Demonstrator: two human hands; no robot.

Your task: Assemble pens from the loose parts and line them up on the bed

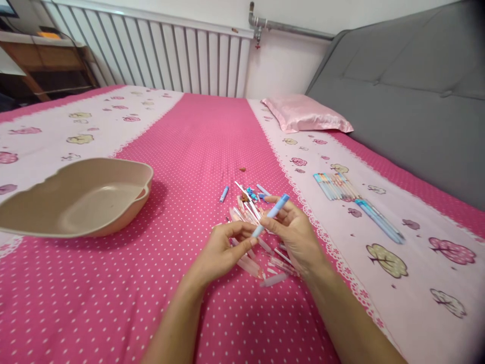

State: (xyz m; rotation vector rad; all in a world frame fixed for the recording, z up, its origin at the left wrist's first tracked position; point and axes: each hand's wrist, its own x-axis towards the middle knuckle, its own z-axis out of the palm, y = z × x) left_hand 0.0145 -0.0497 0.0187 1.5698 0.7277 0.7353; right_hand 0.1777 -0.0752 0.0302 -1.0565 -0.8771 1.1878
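Both my hands hold one light blue pen [270, 215] slanted above a pile of loose pen parts [252, 202] on the pink dotted bedspread. My right hand [293, 232] grips the upper part of the pen near its cap. My left hand [223, 250] pinches the pen's lower tip. Clear barrels, blue caps and thin refills lie scattered under and beyond the hands. A single blue cap [224, 193] lies apart to the left of the pile.
A beige oval basin [81, 197] sits on the bed at the left. A row of assembled pens [354, 199] lies on the pale strip at the right. A pink pillow [305, 112], grey headboard [397, 96] and white radiator [162, 50] stand beyond.
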